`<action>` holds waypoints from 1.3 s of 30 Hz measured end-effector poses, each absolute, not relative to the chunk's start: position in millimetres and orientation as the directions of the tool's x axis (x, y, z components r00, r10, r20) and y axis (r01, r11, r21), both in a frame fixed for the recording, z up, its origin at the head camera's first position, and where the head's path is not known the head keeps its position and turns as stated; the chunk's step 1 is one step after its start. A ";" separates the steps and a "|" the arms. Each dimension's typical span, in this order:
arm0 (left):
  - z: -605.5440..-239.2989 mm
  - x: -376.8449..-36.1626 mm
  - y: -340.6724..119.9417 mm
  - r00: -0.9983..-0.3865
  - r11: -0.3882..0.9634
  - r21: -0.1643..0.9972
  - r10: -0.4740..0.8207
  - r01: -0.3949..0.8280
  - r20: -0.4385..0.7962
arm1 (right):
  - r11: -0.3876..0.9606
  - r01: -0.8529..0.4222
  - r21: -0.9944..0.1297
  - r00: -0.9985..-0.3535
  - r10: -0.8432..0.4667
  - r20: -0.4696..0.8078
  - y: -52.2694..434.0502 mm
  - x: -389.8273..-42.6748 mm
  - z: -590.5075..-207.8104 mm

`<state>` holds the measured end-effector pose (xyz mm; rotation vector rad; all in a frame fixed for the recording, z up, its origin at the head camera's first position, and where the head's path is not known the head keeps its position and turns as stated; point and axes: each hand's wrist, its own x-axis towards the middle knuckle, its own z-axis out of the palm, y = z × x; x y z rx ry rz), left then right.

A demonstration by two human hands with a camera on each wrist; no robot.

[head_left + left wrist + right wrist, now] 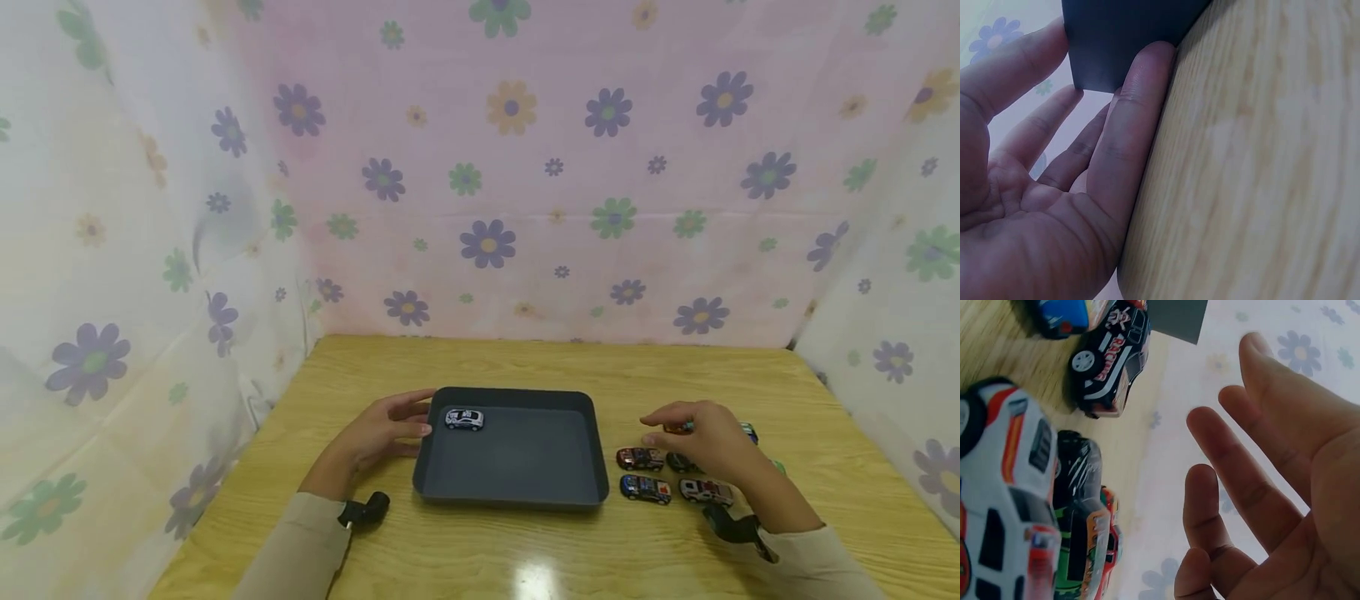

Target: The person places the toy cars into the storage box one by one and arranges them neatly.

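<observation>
A dark grey tray (pixel 517 462) lies on the table with a white-and-black toy car (pixel 464 419) in its far left corner. My left hand (pixel 378 435) is at the tray's left side; in the left wrist view its extended fingertips (pixel 1154 59) touch the outer wall. To the right of the tray, my right hand (pixel 701 437) hovers above several toy cars, fingers relaxed and apart, holding nothing. Beneath and around it are a red-and-black car (pixel 640 458), a blue car (pixel 645 489) and a white-and-red car (pixel 706 492). Other cars are partly hidden by that hand.
The wooden table (pixel 480 550) meets a flowered cloth (pixel 487 192) at the back, with more cloth along both sides. Each wrist wears a small black camera, such as the left one (pixel 365 509). A green-and-black car (pixel 1079 531) shows beside the white-and-red one in the right wrist view.
</observation>
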<state>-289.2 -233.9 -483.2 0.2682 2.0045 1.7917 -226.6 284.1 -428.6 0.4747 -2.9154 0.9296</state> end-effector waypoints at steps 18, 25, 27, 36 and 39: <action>-480.4 -288.9 -233.7 -0.890 0.137 0.980 0.415 -0.143 -0.188 | 0.733 -0.256 -0.630 -0.933 -0.359 -0.038 289.8 -232.7 -448.4; -480.8 -289.1 -232.6 -0.888 0.138 0.979 0.416 -0.152 -0.197 | 0.738 -0.281 -0.614 -0.925 -0.379 -0.031 289.7 -232.4 -451.4; -480.9 -288.8 -232.4 -0.888 0.139 0.978 0.415 -0.155 -0.200 | 0.740 -0.277 -0.613 -0.927 -0.374 -0.033 289.6 -232.1 -451.8; -481.3 -288.5 -232.6 -0.887 0.142 0.979 0.417 -0.149 -0.196 | 0.747 -0.259 -0.612 -0.933 -0.358 -0.042 289.1 -232.6 -452.8; -481.4 -289.0 -232.5 -0.885 0.146 0.978 0.423 -0.147 -0.196 | 0.756 -0.251 -0.604 -0.935 -0.350 -0.049 289.0 -232.4 -451.3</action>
